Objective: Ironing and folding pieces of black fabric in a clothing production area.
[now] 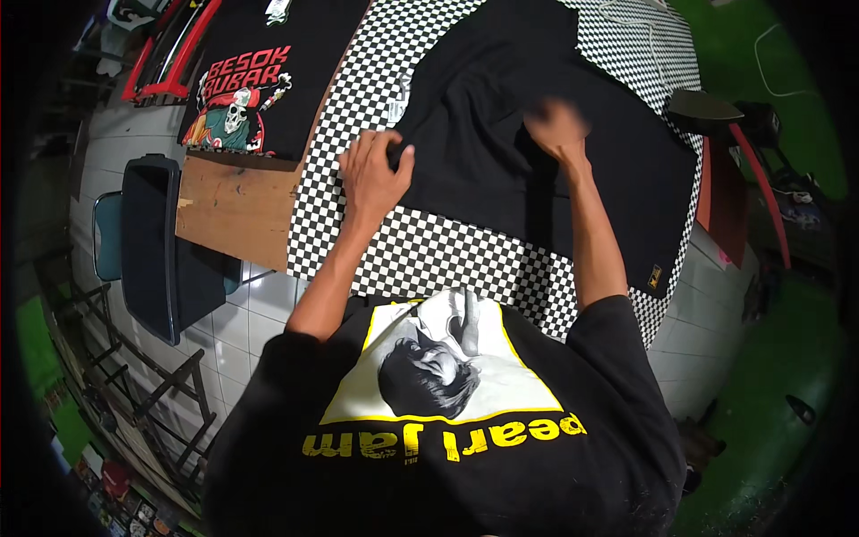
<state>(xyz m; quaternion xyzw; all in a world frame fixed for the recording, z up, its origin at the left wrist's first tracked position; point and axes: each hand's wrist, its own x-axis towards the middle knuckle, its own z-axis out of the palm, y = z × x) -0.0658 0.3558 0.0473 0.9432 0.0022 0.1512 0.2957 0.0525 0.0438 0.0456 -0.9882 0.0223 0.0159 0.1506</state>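
A black fabric garment point(604, 181) lies spread and partly wrinkled over a table covering with a black-and-white check point(443, 248). My left hand point(377, 171) is at the garment's left edge, fingers bent and apart, over the checked covering; whether its fingertips touch the cloth is hard to tell. Above the middle of the garment is my right hand point(557, 127), blurred, with its fingers bent; whether it pinches any cloth does not show. A white tag point(396, 111) shows at the garment's left edge, and a small gold-printed label point(654, 276) sits near its lower right corner.
An iron point(704, 106) rests at the table's right edge, beside a red strip point(762, 188). On the left, a black printed T-shirt point(235, 101) lies on a wooden board point(235, 208), near a red frame point(161, 87). A dark plastic container or case point(151, 248) stands lower left.
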